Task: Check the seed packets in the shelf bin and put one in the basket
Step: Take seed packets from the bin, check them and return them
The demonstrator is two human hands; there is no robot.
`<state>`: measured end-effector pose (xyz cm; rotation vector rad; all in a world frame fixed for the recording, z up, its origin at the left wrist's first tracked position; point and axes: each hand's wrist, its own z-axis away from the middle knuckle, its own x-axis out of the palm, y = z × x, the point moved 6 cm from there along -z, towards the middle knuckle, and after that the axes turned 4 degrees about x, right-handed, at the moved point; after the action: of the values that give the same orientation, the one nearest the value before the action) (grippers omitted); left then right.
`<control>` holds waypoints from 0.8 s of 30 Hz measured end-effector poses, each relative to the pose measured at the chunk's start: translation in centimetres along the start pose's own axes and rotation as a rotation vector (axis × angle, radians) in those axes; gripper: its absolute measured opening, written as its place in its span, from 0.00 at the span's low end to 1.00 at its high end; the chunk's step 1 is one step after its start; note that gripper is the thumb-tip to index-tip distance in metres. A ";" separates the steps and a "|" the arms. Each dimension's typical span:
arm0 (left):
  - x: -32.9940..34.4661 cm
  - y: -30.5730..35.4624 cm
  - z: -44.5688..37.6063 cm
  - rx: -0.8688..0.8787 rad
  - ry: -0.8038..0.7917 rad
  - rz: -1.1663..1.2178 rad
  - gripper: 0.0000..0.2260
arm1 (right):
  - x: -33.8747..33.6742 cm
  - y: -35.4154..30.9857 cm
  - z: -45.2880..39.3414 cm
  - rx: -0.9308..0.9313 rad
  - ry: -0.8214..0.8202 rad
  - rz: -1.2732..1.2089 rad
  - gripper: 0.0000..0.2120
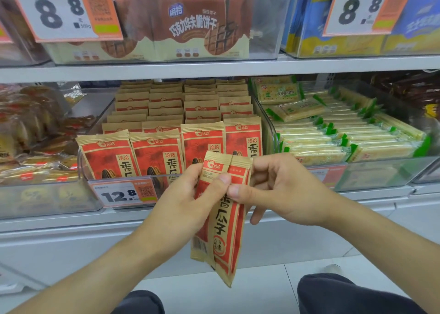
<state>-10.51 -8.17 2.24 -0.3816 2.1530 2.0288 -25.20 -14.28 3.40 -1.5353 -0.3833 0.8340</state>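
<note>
I hold two red and brown seed packets point(223, 230) upright in front of the shelf, fanned slightly apart. My left hand point(190, 194) pinches the front packet near its top between thumb and fingers. My right hand point(278, 187) grips the rear packet from the right, its thumb beside my left thumb. Behind them stands the clear shelf bin point(83, 168), filled with several rows of the same seed packets point(154, 156). No basket is in view.
A 12.8 price tag point(123, 194) hangs on the bin's front. Green and yellow cracker packs point(345, 137) fill the bin to the right, brown snacks point(35, 135) the left. Chocolate wafer packs point(190, 25) sit on the shelf above. My knees show below.
</note>
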 end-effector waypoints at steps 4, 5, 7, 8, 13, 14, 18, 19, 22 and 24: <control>-0.1 -0.3 -0.2 -0.006 -0.004 -0.064 0.24 | 0.1 -0.1 0.2 -0.007 -0.048 0.007 0.11; -0.1 -0.4 -0.2 -0.005 -0.009 -0.073 0.24 | 0.1 -0.1 0.2 -0.007 -0.056 0.010 0.12; -0.1 -0.5 -0.3 0.009 -0.019 -0.106 0.23 | 0.2 0.0 0.3 -0.003 -0.071 0.019 0.15; -0.1 -0.6 -0.3 0.016 -0.024 -0.117 0.22 | 0.3 -0.1 0.2 -0.001 -0.073 0.020 0.16; 0.0 -0.4 -0.3 0.058 -0.032 -0.137 0.21 | 0.2 -0.4 0.2 -0.007 -0.056 -0.017 0.14; 0.0 -0.3 -0.3 0.070 -0.024 -0.145 0.20 | 0.1 -0.5 0.2 -0.005 -0.055 -0.025 0.15; 0.1 -0.6 -0.4 0.067 -0.020 -0.123 0.17 | 0.1 -0.7 0.2 0.007 -0.054 -0.022 0.19; 0.1 -0.6 -0.4 0.066 -0.020 -0.120 0.17 | 0.1 -0.7 0.2 0.011 -0.054 -0.019 0.20; 0.1 -0.7 -0.4 0.073 -0.028 -0.119 0.17 | 0.0 -0.7 0.3 0.020 -0.052 -0.017 0.21; 0.2 -0.6 -0.4 0.076 -0.030 -0.109 0.18 | -0.1 -0.7 0.3 0.024 -0.045 -0.016 0.21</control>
<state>-10.45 -8.60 1.61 -0.4450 2.1355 1.8769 -25.33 -13.98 4.16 -1.4912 -0.4169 0.8590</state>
